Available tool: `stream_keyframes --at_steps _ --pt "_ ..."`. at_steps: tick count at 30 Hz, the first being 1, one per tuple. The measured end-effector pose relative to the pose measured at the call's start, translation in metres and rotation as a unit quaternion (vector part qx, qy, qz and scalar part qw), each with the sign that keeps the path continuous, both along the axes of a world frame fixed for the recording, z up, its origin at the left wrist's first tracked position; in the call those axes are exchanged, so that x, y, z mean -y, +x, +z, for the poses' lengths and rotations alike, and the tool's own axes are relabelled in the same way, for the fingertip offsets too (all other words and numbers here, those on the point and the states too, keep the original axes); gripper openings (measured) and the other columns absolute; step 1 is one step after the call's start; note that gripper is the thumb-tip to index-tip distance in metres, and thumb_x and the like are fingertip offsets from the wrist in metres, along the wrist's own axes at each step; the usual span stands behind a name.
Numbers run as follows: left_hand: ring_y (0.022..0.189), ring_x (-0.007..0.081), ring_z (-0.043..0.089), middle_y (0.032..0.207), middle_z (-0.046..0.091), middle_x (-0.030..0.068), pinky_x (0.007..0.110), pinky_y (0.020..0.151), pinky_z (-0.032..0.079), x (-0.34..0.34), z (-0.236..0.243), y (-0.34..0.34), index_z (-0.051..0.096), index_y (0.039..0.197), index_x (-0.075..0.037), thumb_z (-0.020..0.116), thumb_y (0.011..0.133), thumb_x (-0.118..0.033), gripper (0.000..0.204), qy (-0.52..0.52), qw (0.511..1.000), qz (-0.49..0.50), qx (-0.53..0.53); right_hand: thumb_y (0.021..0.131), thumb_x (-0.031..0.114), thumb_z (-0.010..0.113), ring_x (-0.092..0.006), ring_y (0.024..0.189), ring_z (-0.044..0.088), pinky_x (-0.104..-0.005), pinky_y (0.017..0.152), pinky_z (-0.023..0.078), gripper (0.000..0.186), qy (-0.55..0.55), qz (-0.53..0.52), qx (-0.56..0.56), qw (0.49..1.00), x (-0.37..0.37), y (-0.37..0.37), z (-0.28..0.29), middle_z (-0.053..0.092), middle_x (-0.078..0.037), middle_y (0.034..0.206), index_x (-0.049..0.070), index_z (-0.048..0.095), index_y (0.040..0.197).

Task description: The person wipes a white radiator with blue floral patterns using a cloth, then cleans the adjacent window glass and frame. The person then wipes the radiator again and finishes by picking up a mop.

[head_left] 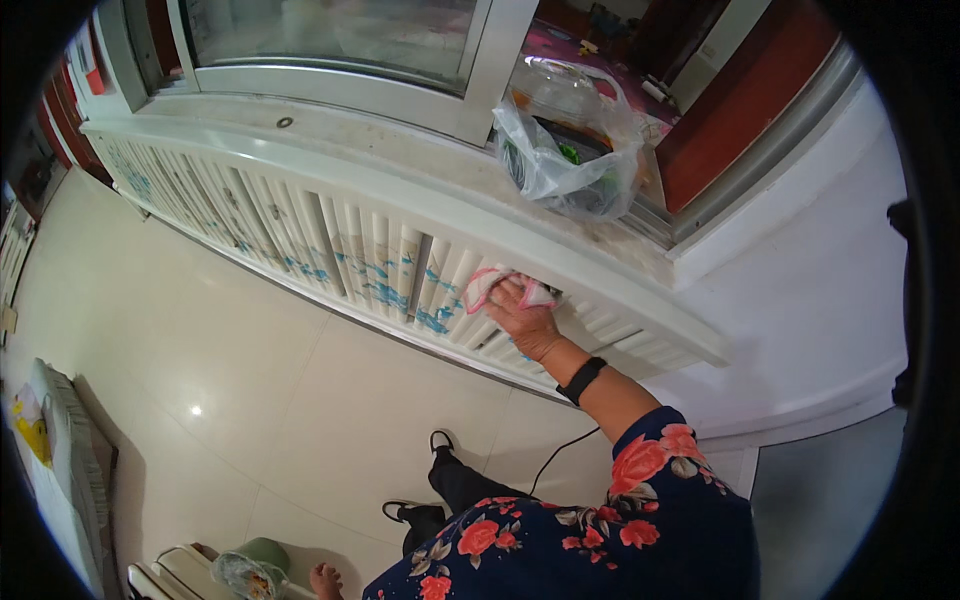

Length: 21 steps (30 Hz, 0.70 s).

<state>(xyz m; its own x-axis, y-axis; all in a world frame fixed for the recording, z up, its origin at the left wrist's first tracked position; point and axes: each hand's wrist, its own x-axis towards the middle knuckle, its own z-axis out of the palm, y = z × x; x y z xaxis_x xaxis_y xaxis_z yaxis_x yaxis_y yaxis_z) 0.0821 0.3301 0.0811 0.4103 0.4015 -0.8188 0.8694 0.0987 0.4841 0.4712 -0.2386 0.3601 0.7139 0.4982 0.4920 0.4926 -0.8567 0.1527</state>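
Note:
My right hand [525, 318] presses a white cloth with a pink edge [484, 287] against the upper part of a white radiator [385, 262] painted with blue flowers. Its fingers are bent over the cloth, close under the radiator's top ledge. Low in the view, my left hand [325, 580] hangs beside my body, holding nothing that I can see. Its fingers are loosely curled and slightly apart.
A clear plastic bag [570, 165] with containers inside sits on the windowsill [370, 148] above the radiator. A black cable [560, 452] crosses the floor by my feet. A green bin [262, 562] and pale slatted furniture [160, 578] stand at lower left.

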Motion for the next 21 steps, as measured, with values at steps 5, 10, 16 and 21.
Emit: stream_keyframes --at_steps 5,10,16,21 --pt "0.085 0.0214 0.057 0.101 0.057 0.0126 0.035 0.07 0.046 0.009 0.013 -0.005 0.043 0.12 -0.006 0.052 0.085 -0.024 0.04 -0.06 0.998 0.004 -0.015 0.069 0.01 0.055 -0.0261 0.108 0.05 -0.0441 0.091 0.036 0.019 -0.012 0.042 0.01 0.999 -0.015 0.033 -0.018 0.055 -0.011 0.109 0.009 0.059 0.088" --pt "0.078 0.0195 0.058 0.093 0.058 0.0113 0.031 0.061 0.045 0.068 0.05 0.049 0.044 0.116 -0.005 0.052 0.084 -0.02 0.037 -0.04 0.998 -0.022 -0.048 0.069 0.01 0.054 -0.0275 0.108 0.049 -0.042 0.091 0.036 0.011 0.04 0.076 0.002 0.996 -0.056 0.077 -0.026 0.053 -0.013 0.112 0.005 0.055 0.079" --pt "0.069 0.0171 0.059 0.085 0.059 0.0097 0.026 0.05 0.044 0.11 0.102 0.147 0.044 0.112 -0.003 0.051 0.083 -0.015 0.032 -0.032 0.995 -0.067 0.064 0.069 0.014 0.051 -0.0262 0.105 0.047 -0.0387 0.096 0.031 0.011 -0.002 0.051 0.013 0.999 -0.081 0.105 -0.03 0.052 -0.012 0.112 0.005 0.053 0.074" --pt "0.069 0.018 0.06 0.085 0.059 0.0097 0.024 0.049 0.044 0.103 0.103 0.186 0.044 0.112 -0.004 0.051 0.083 -0.013 0.032 -0.037 0.987 -0.147 0.057 0.067 0.012 0.053 -0.0231 0.094 0.051 -0.0384 0.089 0.039 0.015 0.015 0.042 -0.084 0.996 -0.048 0.073 -0.022 0.056 -0.007 0.095 0.007 0.058 0.081"
